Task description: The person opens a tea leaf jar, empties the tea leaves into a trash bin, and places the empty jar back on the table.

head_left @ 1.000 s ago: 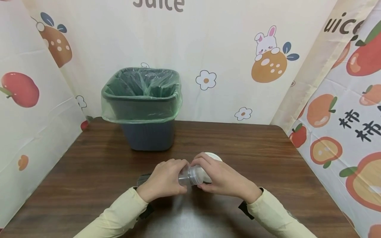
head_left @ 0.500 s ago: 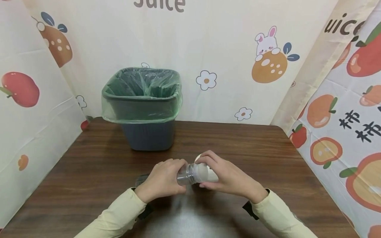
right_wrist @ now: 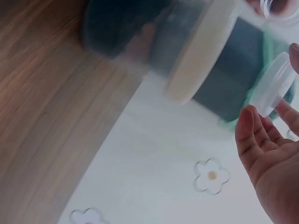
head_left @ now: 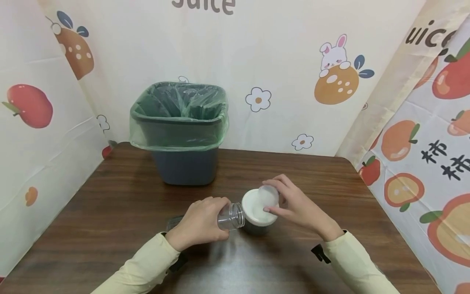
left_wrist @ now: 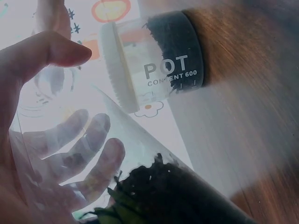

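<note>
My left hand grips a clear plastic jar that lies on its side in the air, its uncovered threaded mouth facing right. Dark, leafy pieces show inside it in the left wrist view. A translucent round lid is pinched between the thumb and fingers of my right hand, apart from the jar. Behind and below the lid stands a second jar with a white cap. Its clear wall reads "POT CONTENT 600", and dark stuff fills its lower part.
A dark bin with a green plastic liner stands at the back left of the brown wooden table. Fruit-printed curtains enclose the table's back and sides.
My right hand has drawn the lid off the jar's mouth and carried it to the right. The white-capped jar shows more fully. The left hand stays nearly in place.
</note>
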`<state>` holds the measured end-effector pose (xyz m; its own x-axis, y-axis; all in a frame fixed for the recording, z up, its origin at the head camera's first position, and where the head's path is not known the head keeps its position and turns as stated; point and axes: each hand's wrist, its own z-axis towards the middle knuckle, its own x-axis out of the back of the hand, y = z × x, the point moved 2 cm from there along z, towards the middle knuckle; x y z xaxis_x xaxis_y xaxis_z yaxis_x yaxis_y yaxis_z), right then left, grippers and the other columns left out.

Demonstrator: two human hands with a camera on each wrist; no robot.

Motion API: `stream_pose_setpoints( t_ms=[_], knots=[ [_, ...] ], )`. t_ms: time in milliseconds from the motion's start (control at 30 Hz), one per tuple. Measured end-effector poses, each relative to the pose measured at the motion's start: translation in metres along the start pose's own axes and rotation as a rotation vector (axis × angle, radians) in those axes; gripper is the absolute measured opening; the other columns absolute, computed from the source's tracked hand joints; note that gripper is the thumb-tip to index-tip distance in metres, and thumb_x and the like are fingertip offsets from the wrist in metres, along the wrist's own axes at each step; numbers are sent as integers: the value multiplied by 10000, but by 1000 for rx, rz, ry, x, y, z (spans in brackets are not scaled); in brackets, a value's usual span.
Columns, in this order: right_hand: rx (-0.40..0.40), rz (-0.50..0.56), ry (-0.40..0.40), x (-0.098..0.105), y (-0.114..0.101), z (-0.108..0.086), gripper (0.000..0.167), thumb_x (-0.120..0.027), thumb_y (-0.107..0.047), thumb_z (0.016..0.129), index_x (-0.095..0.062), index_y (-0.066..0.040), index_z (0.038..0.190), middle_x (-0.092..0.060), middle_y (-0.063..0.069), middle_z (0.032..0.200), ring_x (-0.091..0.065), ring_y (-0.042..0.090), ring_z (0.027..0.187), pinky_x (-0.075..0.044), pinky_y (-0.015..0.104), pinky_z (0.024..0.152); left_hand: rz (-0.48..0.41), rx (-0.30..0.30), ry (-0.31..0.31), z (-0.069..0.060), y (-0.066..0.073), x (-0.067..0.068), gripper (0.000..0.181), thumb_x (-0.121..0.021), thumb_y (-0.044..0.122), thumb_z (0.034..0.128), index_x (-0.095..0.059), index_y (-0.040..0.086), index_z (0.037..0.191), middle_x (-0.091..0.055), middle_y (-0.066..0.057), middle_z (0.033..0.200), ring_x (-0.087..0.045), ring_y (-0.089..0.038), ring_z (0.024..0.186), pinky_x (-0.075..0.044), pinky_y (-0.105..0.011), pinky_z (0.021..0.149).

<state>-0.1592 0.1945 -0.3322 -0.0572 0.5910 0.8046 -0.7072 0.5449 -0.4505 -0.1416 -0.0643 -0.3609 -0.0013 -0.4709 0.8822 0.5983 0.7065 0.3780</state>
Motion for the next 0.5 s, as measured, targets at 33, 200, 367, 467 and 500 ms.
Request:
stream_pose_setpoints(
  t_ms=[33,200,367,467,500],
  knots=[
    [-12,-8,8,1,5,-1,558,-784,-213,798,-544,-102,1289,-494,35,1125,-515,146,873,-502,266,645,-1,1,-1,0,0,0,475,-789,270,533,-621,204,972,-535,146,771,-473,-59,662,-381,-252,535],
    [-100,-58,40,7,28,-8,599,-785,-223,795,-545,-106,1331,-482,35,1116,-515,147,878,-514,283,637,-5,3,-1,-1,-1,1,481,-791,267,533,-627,200,981,-550,141,785,-482,-61,669,-386,-253,537],
    [-197,-107,56,11,47,-17,607,-774,-213,807,-532,-80,1348,-472,62,1118,-534,183,886,-530,307,649,-13,10,-10,-2,-2,1,476,-789,266,541,-626,200,984,-549,143,789,-483,-62,672,-387,-254,539],
    [-220,-154,63,12,58,-20,596,-761,-214,822,-528,-42,1343,-480,101,1111,-555,218,884,-527,330,661,-19,17,-14,-3,-2,1,479,-793,268,544,-626,199,987,-549,142,791,-486,-64,674,-391,-258,541],
    [-227,-174,65,13,62,-21,591,-758,-215,825,-529,-36,1340,-484,110,1109,-560,224,878,-526,340,663,-21,19,-14,-3,-2,1,479,-793,267,544,-626,199,988,-548,142,790,-486,-63,674,-391,-258,541]
  ],
)
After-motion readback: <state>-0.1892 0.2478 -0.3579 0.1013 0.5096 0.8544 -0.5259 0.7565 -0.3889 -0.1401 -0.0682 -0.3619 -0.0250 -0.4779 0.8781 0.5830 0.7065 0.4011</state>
